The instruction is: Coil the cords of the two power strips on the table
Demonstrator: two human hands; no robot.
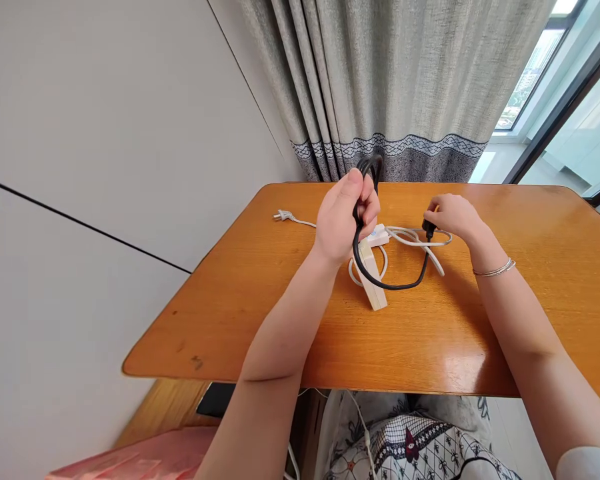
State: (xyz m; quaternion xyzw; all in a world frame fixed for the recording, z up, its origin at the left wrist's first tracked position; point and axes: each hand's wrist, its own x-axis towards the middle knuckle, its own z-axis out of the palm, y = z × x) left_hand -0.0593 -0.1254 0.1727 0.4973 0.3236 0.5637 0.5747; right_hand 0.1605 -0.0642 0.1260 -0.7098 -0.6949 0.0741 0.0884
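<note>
A looped black cable is gripped in my left hand, raised above the middle of the wooden table. My right hand pinches the black plug at the cable's other end, to the right. Below and just beside my left hand lies a white power strip, partly hidden by that hand. Coiled white cable rests between my two hands, with a small white block at its left side. A white two-pin plug lies on the table left of my left hand.
The wooden table spans the view, its near edge by my lap. A grey curtain hangs behind it, a pale wall stands at left, and a window is at right. Below the table are a dark flat object and a pink item.
</note>
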